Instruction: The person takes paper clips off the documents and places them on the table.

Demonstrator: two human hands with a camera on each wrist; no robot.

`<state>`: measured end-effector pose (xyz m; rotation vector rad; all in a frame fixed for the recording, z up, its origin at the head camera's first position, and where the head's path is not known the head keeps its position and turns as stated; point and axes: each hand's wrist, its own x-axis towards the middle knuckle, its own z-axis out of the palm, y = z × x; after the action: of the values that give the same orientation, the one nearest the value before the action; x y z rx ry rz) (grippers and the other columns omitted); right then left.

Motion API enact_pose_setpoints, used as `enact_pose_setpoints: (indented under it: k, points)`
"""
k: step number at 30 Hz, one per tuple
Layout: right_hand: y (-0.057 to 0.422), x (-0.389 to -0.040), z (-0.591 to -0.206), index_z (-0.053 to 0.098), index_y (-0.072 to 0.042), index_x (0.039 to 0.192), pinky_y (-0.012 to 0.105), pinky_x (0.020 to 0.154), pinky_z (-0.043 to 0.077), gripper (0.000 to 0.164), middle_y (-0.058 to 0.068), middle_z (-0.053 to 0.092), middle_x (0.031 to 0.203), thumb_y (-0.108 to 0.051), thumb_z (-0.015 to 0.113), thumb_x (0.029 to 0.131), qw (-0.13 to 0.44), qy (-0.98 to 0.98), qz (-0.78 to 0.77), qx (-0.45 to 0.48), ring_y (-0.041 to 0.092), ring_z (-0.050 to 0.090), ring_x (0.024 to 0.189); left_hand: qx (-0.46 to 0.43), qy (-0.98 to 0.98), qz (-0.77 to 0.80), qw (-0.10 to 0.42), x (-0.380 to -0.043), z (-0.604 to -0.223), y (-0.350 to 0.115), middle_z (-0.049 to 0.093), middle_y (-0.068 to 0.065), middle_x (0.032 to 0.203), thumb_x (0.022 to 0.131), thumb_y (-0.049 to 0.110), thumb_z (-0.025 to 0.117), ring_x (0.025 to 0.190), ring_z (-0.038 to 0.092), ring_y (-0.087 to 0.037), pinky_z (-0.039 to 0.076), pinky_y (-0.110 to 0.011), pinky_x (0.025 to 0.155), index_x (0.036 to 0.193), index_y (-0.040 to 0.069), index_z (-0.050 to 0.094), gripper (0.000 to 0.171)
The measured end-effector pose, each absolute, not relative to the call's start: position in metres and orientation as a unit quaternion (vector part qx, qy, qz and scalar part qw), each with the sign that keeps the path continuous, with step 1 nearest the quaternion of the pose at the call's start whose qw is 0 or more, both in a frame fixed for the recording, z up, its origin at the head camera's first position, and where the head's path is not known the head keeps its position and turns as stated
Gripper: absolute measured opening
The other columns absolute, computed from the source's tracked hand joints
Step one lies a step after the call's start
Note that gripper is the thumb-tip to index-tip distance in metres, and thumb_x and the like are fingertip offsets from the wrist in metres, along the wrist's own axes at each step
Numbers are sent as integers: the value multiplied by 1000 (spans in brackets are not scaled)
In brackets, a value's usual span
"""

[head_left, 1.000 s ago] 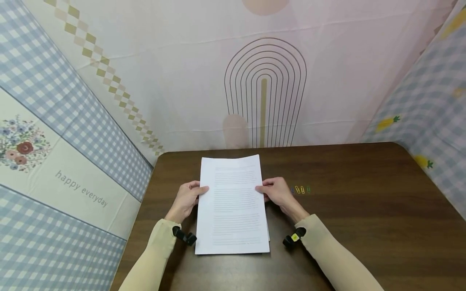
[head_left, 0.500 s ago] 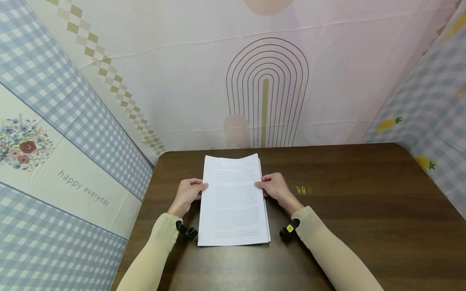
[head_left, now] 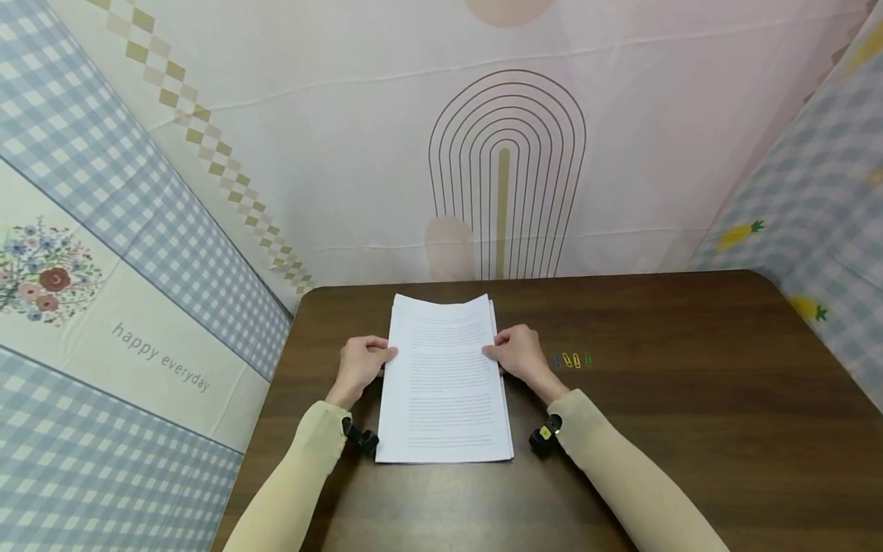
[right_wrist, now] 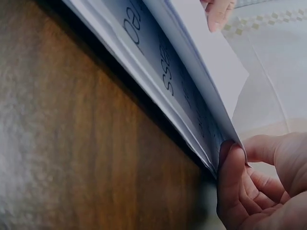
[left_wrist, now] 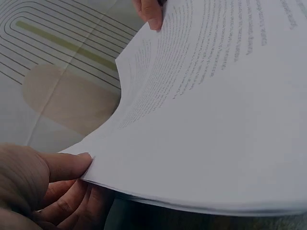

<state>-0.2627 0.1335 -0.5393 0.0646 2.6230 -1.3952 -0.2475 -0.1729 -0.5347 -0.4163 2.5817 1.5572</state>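
Observation:
A stack of printed paper sheets [head_left: 448,376] is held between both hands over the table, its far edge dipping in the middle. My left hand [head_left: 360,362] pinches the left side, thumb on top and the other fingers curled below. On the right side, my right hand [head_left: 522,356] grips with its thumb over the page. In the right wrist view, the upper sheets [right_wrist: 218,67] stand apart from lower sheets [right_wrist: 127,60], where large printed letters show in the gap. The left wrist view shows the top page [left_wrist: 206,143] curving upward between the hands.
Several coloured paper clips [head_left: 572,359] lie in a row on the brown wooden table [head_left: 690,399], just right of the right hand. Patterned cloth [head_left: 359,169] hangs behind the table and along both sides.
The sheets' near edge has shifted away from me, and their far edge bows more. Both hands have moved slightly forward, keeping their hold on the sides.

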Motion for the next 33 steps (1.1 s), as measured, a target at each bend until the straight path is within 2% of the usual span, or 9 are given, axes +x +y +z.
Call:
enact_pose_setpoints:
  k: [6,17,27,33]
  points:
    - [133,-264,-535,78,1,96,22,54,50,18,12,78,80,-16,82,96,82,888,-453,20,10,64,54,-139,863,484,29,-249,-533,-169,82,-14,98,98,17,81,76,71,-15,57,-25,63,111,2,80,20]
    - [135,-268,-537,77,-2,91,22,53,47,19,7,71,71,-19,82,96,99,896,-432,33,11,62,53,-142,867,477,25,-247,-536,-169,80,-13,92,97,19,83,69,71,-15,62,-27,61,110,1,80,22]
    - [134,-265,-539,75,-2,86,22,50,48,19,8,73,72,-16,82,96,98,897,-431,30,10,62,51,-133,887,443,16,-245,-540,-171,75,-10,88,98,20,84,72,67,-18,61,-28,62,105,4,80,18]
    - [134,-265,-539,76,-2,87,22,50,50,20,9,74,72,-18,83,96,84,904,-419,25,11,64,50,-118,908,402,3,-244,-539,-171,76,-10,87,96,24,85,66,68,-17,59,-28,59,101,5,80,20]
